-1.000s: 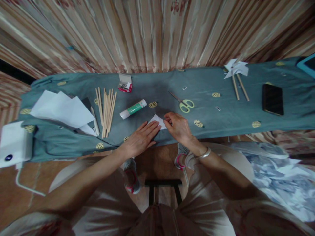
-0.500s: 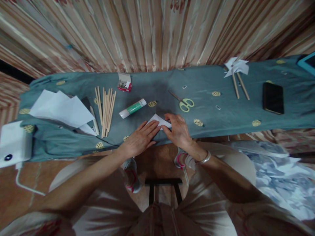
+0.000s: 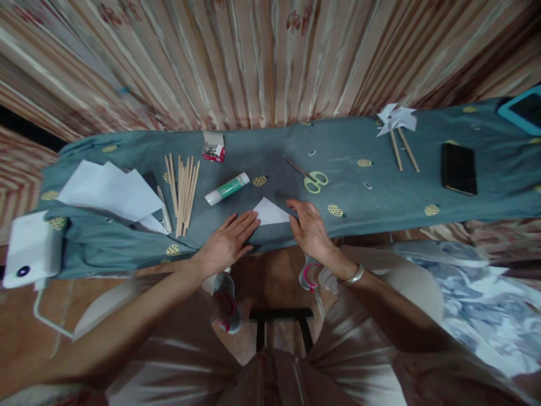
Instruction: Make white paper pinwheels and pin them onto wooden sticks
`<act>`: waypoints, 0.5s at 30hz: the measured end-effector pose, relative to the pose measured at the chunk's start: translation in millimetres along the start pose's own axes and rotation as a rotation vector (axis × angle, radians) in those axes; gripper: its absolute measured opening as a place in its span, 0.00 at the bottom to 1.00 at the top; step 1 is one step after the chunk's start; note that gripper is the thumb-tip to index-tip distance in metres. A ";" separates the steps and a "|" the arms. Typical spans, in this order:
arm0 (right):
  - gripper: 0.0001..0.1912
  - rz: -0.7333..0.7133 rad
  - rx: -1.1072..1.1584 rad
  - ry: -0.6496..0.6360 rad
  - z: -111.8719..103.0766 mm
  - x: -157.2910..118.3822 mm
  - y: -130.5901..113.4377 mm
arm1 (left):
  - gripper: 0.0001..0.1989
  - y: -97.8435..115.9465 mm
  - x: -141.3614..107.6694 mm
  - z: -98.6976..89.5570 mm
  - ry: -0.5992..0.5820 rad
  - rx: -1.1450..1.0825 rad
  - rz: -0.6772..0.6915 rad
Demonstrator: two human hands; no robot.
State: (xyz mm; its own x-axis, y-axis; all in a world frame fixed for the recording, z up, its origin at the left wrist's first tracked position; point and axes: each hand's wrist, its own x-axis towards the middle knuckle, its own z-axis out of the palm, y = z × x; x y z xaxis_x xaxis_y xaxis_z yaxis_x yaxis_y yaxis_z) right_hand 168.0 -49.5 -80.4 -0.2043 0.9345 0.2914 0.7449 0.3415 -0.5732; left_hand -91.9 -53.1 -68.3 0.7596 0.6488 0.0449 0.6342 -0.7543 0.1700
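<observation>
A small white folded paper triangle lies flat near the front edge of the cloth-covered table. My left hand rests with fingers stretched out, its fingertips at the triangle's left corner. At the right corner is my right hand, fingers apart, with the thumb and forefinger beside the paper. Behind the triangle lie a green and white glue stick and scissors with pale green handles, slightly spread.
Several wooden sticks, a pen, white paper sheets and a white device are on the left. A small box stands behind. Paper pinwheels, a black phone and a blue-edged tablet lie right.
My left hand has slid left off the middle of the triangle, showing more of the paper. My right hand has moved slightly right, off its right corner. The camera view has shifted a little.
</observation>
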 end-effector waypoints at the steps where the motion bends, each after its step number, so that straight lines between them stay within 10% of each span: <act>1: 0.20 -0.009 0.009 0.003 -0.6 -0.7 1.6 | 0.30 -0.8 -3.2 -1.1 0.000 0.001 -0.009; 15: 0.23 -0.079 0.024 0.010 0.5 -4.8 13.4 | 0.26 -10.1 -32.7 -9.3 0.013 0.054 -0.084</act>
State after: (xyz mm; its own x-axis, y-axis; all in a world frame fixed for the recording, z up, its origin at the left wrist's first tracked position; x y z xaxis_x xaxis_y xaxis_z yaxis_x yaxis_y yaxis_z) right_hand 178.7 -49.3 -89.9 -0.2551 0.9036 0.3442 0.7114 0.4165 -0.5661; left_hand -124.5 -65.8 -62.3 0.7018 0.7109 0.0461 0.7026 -0.7014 0.1203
